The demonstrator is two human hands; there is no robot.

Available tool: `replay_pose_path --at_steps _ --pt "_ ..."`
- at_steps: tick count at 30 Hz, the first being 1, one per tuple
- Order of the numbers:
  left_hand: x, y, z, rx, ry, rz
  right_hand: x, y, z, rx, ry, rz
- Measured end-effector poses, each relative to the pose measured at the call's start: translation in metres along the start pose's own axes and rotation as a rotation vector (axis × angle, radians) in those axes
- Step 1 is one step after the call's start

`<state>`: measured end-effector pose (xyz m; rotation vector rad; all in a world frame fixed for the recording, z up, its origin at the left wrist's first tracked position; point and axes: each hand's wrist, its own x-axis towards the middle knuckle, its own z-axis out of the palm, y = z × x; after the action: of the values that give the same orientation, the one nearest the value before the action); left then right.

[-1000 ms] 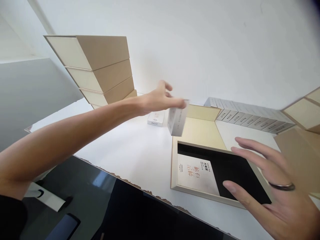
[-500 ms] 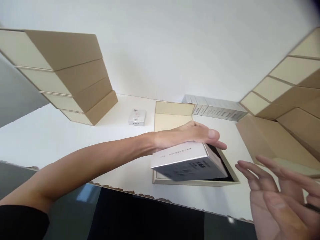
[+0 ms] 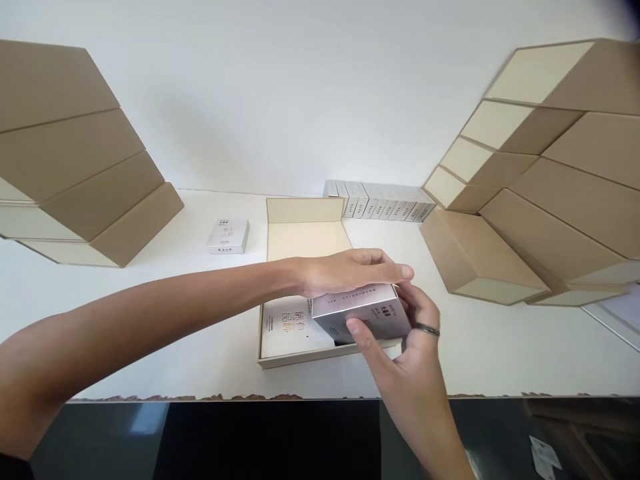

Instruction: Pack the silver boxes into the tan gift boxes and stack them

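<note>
A silver box with dark lettering is tilted over the right part of an open cream case. My left hand lies along the box's upper edge, its fingers wrapped over the far side. From the right, my right hand grips the same box, thumb on the near face and fingers behind its right end; a dark ring is on one finger. In the case's left part lies a white printed panel. The case's lid is folded back toward the wall.
One small silver box lies left of the case. Behind and right, a row of silver boxes stands by the wall. Brown cases are stacked at the left and right. The table's near edge is chipped.
My right hand has come in from the right and taken hold of the silver box. The view has shifted right, and the white panel in the case now shows.
</note>
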<state>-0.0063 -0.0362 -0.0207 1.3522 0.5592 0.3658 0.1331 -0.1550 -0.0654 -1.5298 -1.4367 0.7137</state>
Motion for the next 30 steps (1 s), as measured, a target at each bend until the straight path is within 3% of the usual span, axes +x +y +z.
replay_pose_path --at_steps 3,6,13,19,23,27,30 --pt "-0.001 -0.003 0.000 0.162 0.010 0.069 0.005 0.000 -0.005 -0.062 -0.019 0.059" --pt "-0.007 0.000 0.003 0.382 0.102 0.128 0.011 0.003 -0.013 -0.119 -0.027 0.107" --pt "-0.050 0.000 0.019 0.808 0.436 0.092 0.035 -0.007 -0.020 -0.597 -0.224 0.042" --pt "-0.075 -0.022 0.039 1.363 0.189 -0.301 0.052 -0.009 -0.015 -1.080 -0.369 -0.269" --pt "-0.081 -0.031 0.041 1.446 0.167 -0.330 0.059 -0.012 -0.013 -1.200 -0.403 -0.389" --pt "-0.091 -0.029 0.032 1.446 0.111 -0.303 0.057 -0.030 -0.010 -1.202 -0.507 -0.220" --pt "-0.100 -0.026 0.027 1.428 0.081 -0.308 0.054 -0.039 -0.006 -1.009 -0.520 -0.137"
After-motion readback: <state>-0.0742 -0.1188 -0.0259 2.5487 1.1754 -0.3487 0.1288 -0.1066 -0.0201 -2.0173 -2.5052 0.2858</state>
